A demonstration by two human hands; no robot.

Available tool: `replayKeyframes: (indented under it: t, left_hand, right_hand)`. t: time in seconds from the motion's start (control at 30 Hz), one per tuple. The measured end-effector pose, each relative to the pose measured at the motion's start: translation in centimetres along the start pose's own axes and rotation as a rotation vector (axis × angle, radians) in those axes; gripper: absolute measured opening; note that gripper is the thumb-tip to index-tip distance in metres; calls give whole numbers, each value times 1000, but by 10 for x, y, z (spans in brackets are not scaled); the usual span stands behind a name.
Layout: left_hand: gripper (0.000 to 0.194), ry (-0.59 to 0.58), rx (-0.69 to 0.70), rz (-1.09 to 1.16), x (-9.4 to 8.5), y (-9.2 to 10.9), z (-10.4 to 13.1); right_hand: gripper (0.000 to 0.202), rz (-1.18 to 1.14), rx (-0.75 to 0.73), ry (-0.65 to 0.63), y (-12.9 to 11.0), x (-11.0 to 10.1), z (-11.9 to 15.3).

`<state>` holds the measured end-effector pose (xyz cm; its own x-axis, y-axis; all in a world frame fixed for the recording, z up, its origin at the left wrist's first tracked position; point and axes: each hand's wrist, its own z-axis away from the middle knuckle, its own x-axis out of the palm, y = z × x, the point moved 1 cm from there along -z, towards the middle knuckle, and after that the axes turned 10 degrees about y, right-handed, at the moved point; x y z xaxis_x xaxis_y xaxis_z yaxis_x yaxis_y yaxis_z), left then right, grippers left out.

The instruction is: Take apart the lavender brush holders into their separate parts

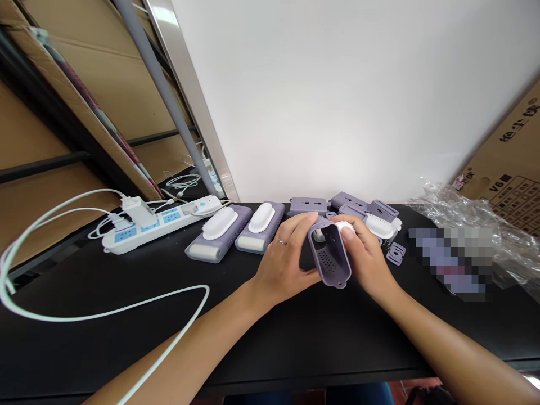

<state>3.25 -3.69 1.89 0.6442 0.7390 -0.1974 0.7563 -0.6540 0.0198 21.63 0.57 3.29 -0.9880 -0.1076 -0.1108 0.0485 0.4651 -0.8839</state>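
Note:
My left hand (278,256), with a ring on one finger, grips a hollow purple plastic case (333,264) from its left side. The case is tilted so that its open end faces me; its inner wall has small holes. My right hand (367,256) pinches a white bristled brush (345,226) against the right side of the case, its thumb on the brush. Whether the brush is fixed to the case is hidden by the fingers. Left of my hands, two purple cases with white brushes on top, a left one (221,232) and a right one (260,226), lie on the black table (270,349).
Behind my hands lie more purple cases (307,205), a loose white brush (379,226) and a flat purple piece (396,253). A power strip (164,222) with white cables (126,309) sits left. Right are a blurred-out item (451,261), clear plastic wrap (476,225) and a cardboard box (506,163).

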Motion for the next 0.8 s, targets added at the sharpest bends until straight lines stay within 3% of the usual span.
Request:
replayKeyframes:
  t: [0.17,0.3,0.4,0.5,0.57,0.67,0.73,0.8]
  left_hand:
    - [102,-7,-15,0,0,0,1]
    - [106,-20,-111,24,-1,-3,3]
    - [100,0,-421,113,-4,-8,-2]
    - [74,-11,-931,355,-8,-16,-13]
    - [70,-132,-1263,596,-10,-18,-21]
    - [72,-508,-1640,919,-11,-15,-26]
    - [67,-734,-1737,991,-10,-10,-24]
    - [56,-854,-1753,946,-8,-4,-19]
  right_hand:
    - [38,7,-16,4,0,-1,0]
    - [41,-37,0,42,4,-2,-6]
    - [44,-208,110,151,7,-4,-16]
    - [45,-444,280,240,6,-9,-25]
    - [44,-551,342,269,3,-14,-30]
    - [53,-603,398,304,1,-21,-34]
    - [60,-614,460,308,-1,-23,-35]
    - [59,-636,519,306,-2,-23,-35]
